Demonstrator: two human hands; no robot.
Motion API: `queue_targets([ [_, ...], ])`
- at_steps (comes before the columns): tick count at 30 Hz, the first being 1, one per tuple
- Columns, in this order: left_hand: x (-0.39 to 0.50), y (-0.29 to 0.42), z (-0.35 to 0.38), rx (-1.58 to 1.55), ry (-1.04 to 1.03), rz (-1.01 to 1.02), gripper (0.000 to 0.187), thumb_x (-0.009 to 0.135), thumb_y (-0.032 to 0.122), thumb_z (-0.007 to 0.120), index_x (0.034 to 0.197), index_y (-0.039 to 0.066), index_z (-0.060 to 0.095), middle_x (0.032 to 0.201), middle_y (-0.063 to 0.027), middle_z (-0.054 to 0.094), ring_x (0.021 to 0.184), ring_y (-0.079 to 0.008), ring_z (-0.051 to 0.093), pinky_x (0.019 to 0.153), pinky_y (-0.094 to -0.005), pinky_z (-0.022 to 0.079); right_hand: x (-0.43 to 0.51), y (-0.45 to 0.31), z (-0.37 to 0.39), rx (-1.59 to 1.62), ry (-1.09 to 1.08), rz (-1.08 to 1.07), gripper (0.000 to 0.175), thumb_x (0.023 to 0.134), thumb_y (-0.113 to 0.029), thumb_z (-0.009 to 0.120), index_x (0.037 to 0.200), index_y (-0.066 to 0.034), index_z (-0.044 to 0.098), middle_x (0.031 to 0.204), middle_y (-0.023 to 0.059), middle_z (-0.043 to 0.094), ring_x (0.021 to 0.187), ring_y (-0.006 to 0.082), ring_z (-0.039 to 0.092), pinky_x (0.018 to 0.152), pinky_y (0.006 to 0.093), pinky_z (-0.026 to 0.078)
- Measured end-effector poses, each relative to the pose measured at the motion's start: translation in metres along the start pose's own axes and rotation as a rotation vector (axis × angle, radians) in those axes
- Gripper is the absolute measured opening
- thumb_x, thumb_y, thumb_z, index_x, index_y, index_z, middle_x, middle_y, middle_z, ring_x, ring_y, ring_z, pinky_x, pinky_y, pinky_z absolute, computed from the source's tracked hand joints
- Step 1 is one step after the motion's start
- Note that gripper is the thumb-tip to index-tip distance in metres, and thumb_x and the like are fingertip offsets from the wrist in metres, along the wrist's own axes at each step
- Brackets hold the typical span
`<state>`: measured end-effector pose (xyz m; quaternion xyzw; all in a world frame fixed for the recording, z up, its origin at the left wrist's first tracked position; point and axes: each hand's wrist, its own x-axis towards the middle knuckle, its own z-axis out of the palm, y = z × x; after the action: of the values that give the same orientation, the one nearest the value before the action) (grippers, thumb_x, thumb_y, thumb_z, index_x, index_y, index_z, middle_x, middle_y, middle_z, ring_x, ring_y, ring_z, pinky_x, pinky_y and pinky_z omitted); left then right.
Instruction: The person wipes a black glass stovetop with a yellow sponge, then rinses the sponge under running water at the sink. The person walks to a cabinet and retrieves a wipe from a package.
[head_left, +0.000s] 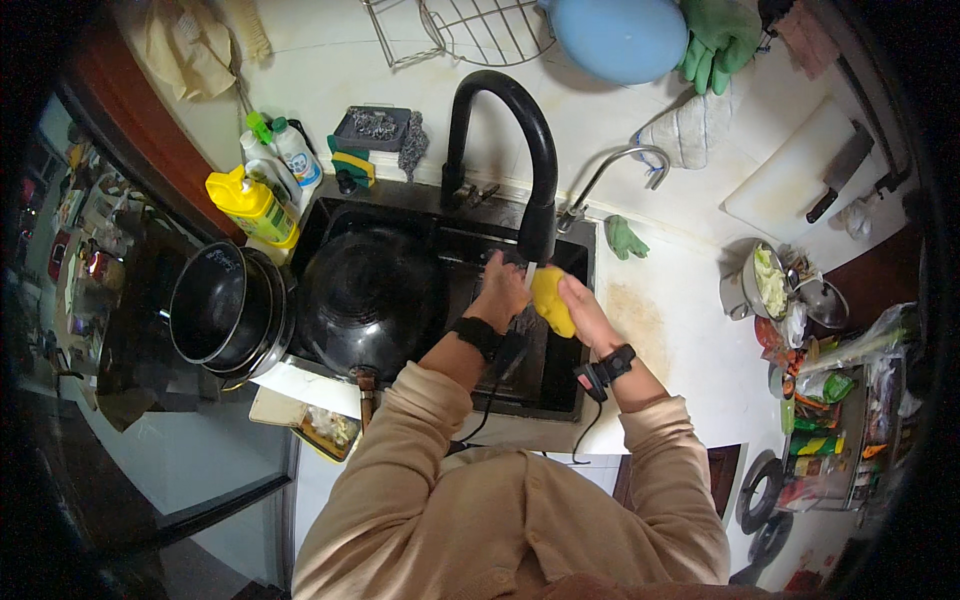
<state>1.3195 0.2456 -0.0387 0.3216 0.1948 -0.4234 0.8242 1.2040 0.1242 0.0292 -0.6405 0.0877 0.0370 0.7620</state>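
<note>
My right hand (586, 313) grips a soft yellow sponge or cloth (553, 301) from its right side, over the right part of the black double sink (559, 371). My left hand (504, 289) is just left of the sponge, fingers curled; whether they hold anything is hidden. Between the hands, a stream of water (530, 276) falls from the black gooseneck faucet (541, 150). An upturned black wok (360, 307) covers the left basin, its wooden handle (365, 390) pointing towards me over the front rim.
Stacked black pots (210, 304) stand at the sink's left, near a yellow detergent bottle (259, 206). Behind are a scouring-pad tray (373, 124) and a slim metal tap (615, 161). A green glove (626, 238) lies right; a cleaver (841, 169) rests by a white cutting board (784, 180).
</note>
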Motion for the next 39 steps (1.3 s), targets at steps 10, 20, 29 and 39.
queue_targets([
  [10,-0.040,-0.002,-0.014,-0.149,0.043,-0.048,0.040,0.095,0.045,0.034,0.117,0.016,0.051,0.112,-0.0038,0.058,0.104,-0.0212,0.053,0.088,-0.0388,0.042,0.055,-0.009,0.013,0.612,-0.108,0.307,0.058,0.096,-0.052,0.031,0.128,-0.0059,0.047,0.124,0.0136,0.055,0.108,0.0288,0.057,0.088,0.0428,0.049],
  [20,-0.063,-0.003,-0.001,-0.121,-0.189,0.067,0.036,0.092,0.044,0.047,0.115,0.017,0.054,0.114,-0.0025,0.057,0.110,-0.0210,0.053,0.091,-0.0430,0.044,0.032,-0.004,0.018,0.451,-0.056,0.237,0.037,0.100,-0.034,0.039,0.123,-0.0077,0.049,0.113,0.0074,0.060,0.102,0.0200,0.060,0.085,0.0337,0.050],
  [29,-0.060,-0.008,0.001,-0.089,-0.130,0.012,0.037,0.094,0.049,0.044,0.115,0.020,0.052,0.116,-0.0023,0.055,0.109,-0.0199,0.052,0.094,-0.0476,0.041,0.038,-0.003,0.027,-0.167,0.060,-0.029,0.026,0.095,-0.027,0.052,0.097,-0.0008,0.052,0.085,0.0084,0.062,0.071,0.0132,0.061,0.062,0.0273,0.051],
  [39,-0.060,-0.009,0.007,-0.082,-0.043,0.001,0.043,0.094,0.055,0.039,0.118,0.021,0.051,0.110,0.0000,0.056,0.103,-0.0181,0.054,0.090,-0.0478,0.042,0.052,0.005,0.035,-0.131,0.204,0.033,0.025,0.096,-0.022,0.046,0.093,0.0011,0.054,0.075,0.0082,0.062,0.060,0.0155,0.058,0.053,0.0306,0.048],
])
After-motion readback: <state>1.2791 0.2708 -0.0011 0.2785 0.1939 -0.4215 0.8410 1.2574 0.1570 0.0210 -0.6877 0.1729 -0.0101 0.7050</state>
